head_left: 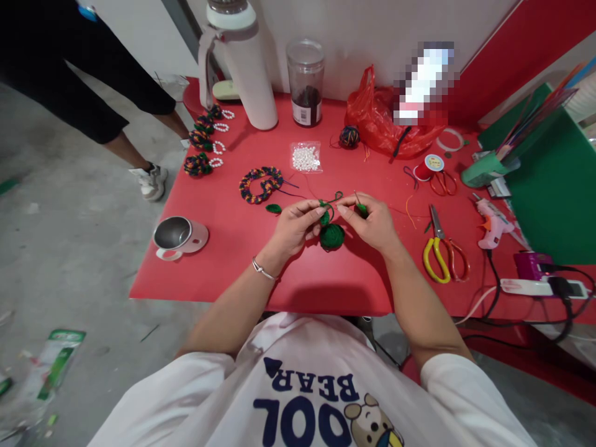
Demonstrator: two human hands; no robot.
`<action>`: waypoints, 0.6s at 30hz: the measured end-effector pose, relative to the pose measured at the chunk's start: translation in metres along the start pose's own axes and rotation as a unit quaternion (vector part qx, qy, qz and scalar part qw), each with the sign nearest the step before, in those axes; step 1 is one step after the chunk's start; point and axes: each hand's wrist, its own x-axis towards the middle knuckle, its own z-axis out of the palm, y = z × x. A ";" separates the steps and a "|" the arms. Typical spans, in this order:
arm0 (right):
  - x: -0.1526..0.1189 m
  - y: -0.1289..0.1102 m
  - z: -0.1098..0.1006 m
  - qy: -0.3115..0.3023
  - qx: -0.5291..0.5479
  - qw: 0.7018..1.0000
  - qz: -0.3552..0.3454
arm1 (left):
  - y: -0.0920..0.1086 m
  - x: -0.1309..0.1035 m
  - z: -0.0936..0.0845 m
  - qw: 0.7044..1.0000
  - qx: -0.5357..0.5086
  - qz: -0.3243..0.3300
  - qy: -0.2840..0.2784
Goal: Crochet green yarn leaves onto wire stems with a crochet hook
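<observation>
My left hand [298, 226] is closed, pinching a small piece of green crochet [325, 217] between thumb and fingers. A loop of green yarn [336, 197] rises from it toward the other hand. My right hand [370, 220] is closed around what looks like a thin crochet hook [356, 196], with something green [362, 210] showing between its fingers; the grip hides most of it. Just below and between both hands lies a ball of green yarn [332, 237]. A finished green leaf [274, 208] rests left of my left hand, near a multicoloured crocheted strip [261, 184] curled in a loop.
Beaded multicoloured pieces [198, 164] line the left edge above a steel-lined mug [180, 237]. A bag of white beads [306, 157], a jar [305, 81] and a tall white bottle [251, 68] stand farther back. Yellow-handled scissors [436, 248], a glue gun [492, 226] and cables lie right. A person [93, 93] stands left.
</observation>
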 end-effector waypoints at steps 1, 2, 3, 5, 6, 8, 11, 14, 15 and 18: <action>0.000 0.001 0.000 0.006 0.003 1.000 0.002 | 0.000 -0.001 0.000 1.000 0.000 -0.011 -0.009; 0.000 0.001 0.000 0.004 0.007 1.000 0.004 | 0.000 -0.002 0.000 1.000 0.003 -0.024 -0.018; 0.000 0.001 0.000 -0.003 0.015 1.000 0.006 | -0.001 -0.003 0.000 0.999 0.007 -0.037 -0.029; -0.001 0.001 0.000 -0.025 0.037 0.999 0.009 | -0.002 -0.005 -0.001 0.997 0.022 -0.058 -0.052; -0.001 0.000 -0.001 -0.037 0.051 0.998 0.013 | -0.002 -0.005 -0.002 0.995 0.030 -0.065 -0.065; -0.002 -0.002 -0.002 -0.063 0.080 0.994 0.026 | -0.003 -0.006 -0.003 0.992 0.043 -0.075 -0.090; -0.003 -0.005 -0.003 -0.111 0.133 0.983 0.058 | -0.002 -0.007 -0.005 0.988 0.046 -0.078 -0.123; -0.003 -0.005 -0.001 -0.121 0.165 0.977 0.060 | 0.000 -0.007 -0.006 0.988 0.037 -0.071 -0.131; -0.003 -0.005 0.000 -0.111 0.170 0.978 0.055 | 0.000 -0.007 -0.006 0.989 0.034 -0.070 -0.126; -0.003 -0.003 0.004 -0.078 0.187 0.977 0.060 | 0.000 -0.006 -0.006 0.992 0.027 -0.071 -0.102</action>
